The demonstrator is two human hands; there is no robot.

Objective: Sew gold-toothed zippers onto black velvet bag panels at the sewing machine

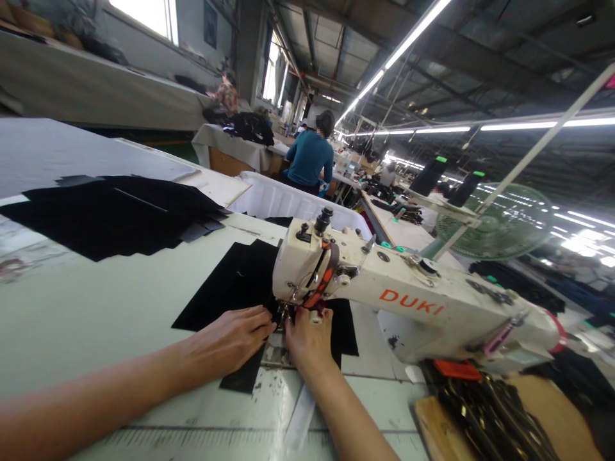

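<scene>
A black fabric piece (225, 282) lies on the sewing table under the head of a white sewing machine (355, 262) marked DUKI. Left of the presser foot (284, 315), my left hand (240, 336) grips the fabric's edge, fingers drawn together and fingertips near the needle area. My right hand (310, 336) is curled on the fabric just right of the foot, under the machine head, which partly hides its fingers. More black cloth (344, 326) shows beyond my right hand. The needle tip cannot be made out.
A stack of black cut pieces (125, 214) lies at left on the table. Behind the machine stands a white plastic bin (293, 198). Zippers or trims (490, 416) lie at lower right. A green fan (494, 221) and thread cones (429, 176) stand beyond. A person in a blue top (310, 157) sits ahead.
</scene>
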